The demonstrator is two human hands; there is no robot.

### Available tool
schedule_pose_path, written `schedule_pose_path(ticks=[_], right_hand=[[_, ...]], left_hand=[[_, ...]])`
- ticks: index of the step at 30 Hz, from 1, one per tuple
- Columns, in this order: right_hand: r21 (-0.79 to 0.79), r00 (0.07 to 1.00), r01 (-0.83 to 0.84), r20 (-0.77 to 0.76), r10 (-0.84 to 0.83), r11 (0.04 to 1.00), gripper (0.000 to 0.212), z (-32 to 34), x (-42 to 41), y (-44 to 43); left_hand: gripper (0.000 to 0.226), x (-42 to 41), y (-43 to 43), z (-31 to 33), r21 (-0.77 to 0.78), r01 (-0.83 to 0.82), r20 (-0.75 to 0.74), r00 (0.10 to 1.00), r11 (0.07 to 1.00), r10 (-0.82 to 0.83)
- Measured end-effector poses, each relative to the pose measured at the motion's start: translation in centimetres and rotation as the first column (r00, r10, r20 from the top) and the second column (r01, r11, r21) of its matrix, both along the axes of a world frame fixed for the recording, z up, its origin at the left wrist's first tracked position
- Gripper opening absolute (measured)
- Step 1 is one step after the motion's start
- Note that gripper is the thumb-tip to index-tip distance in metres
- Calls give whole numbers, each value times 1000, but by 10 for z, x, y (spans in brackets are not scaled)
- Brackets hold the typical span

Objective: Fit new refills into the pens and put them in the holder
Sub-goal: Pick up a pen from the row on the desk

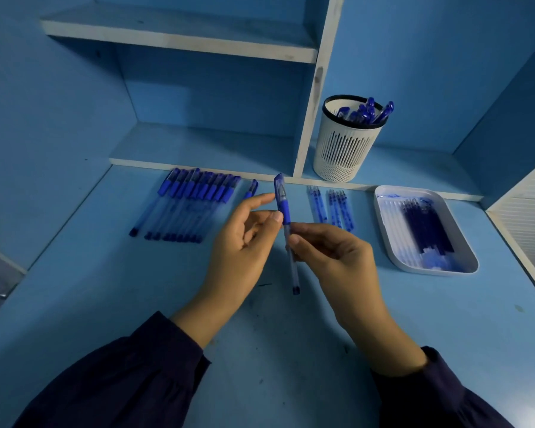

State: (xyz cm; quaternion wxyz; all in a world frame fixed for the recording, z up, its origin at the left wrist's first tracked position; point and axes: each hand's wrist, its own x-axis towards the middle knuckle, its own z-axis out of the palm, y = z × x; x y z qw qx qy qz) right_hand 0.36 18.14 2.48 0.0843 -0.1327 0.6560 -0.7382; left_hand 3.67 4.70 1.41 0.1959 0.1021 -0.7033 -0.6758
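A capped blue pen (286, 222) with a clear barrel stands nearly upright over the desk's middle. My right hand (334, 261) pinches its barrel below the blue grip. My left hand (244, 239) touches the grip with thumb and forefinger tips. Several blue pens (184, 205) lie in a row at the left, and one more pen (251, 189) lies just right of them. Several refills (331, 206) lie on the desk behind my right hand. More refills fill a white tray (386, 230) at the right. The white slotted holder (343, 149) on the low shelf carries several pens.
A white-edged blue shelf unit (309, 97) rises behind the desk, its upright post just left of the holder. A white slatted panel (528, 223) juts in at the right edge. The blue desk top (260, 329) lies between my forearms.
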Motion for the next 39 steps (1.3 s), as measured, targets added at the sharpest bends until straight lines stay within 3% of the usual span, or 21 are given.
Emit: schedule_pose_path(ticks=[8,11,15,21,31,39], right_hand=[[46,993,57,-103,-52,997,20,3,1,9],[20,985,115,-133,-111,993,22,5,-8,15],[-73,992,69,-100,-76,995,34,8,-13,16],[-23,987,81,-137,-84,996,12,2,-20,18],[-82,992,93,-76,-99,992,19,-4,-18,10],[-93,991,86,-93,-95,992,15,-4,-15,9]], left_hand=[[22,-2,-1,4,193,7,-78,997,981,8],[21,-1,-1,5,159,38,-65,998,987,-28],[24,4,2,4,49,162,-25,987,986,-161],[19,4,4,-4,-42,272,56,961,961,-270],[39,-1,4,-5,-49,325,6,946,945,-325],[32,-2,-3,-8,11,372,22,928,928,-373]])
